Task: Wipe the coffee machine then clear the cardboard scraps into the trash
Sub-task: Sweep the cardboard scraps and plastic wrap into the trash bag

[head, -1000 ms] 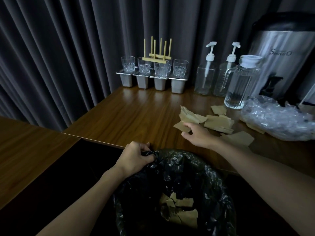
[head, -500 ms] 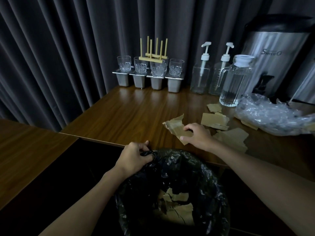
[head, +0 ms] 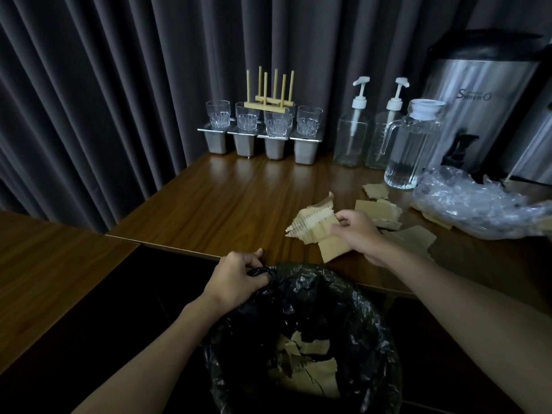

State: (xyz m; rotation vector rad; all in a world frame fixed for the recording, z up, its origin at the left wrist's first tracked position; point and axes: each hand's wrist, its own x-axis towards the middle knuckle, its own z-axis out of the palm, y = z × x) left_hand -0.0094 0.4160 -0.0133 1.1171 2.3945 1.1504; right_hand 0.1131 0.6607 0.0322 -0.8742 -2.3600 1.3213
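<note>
My left hand (head: 239,277) grips the rim of the black trash bag (head: 367,333), held just below the table's front edge. Several torn cardboard pieces (head: 307,372) lie at the bottom of the bag. My right hand (head: 357,234) holds a bunch of cardboard scraps (head: 313,227) lifted off the wooden table (head: 233,204), close to its front edge. More scraps (head: 378,209) lie flat on the table to the right of that hand. The steel coffee machine (head: 484,112) stands at the back right.
A glass pitcher (head: 409,153) and two pump bottles (head: 352,138) stand before the machine. Crumpled clear plastic (head: 472,201) lies at the right over some scraps. Several glasses on steel tubs (head: 263,127) and a wooden rack line the back by the dark curtain. A lower wooden surface (head: 44,264) extends left.
My right hand has gathered scraps from the table and pulled them toward the front edge, lifting them. My left hand has kept its grip on the bag's rim.
</note>
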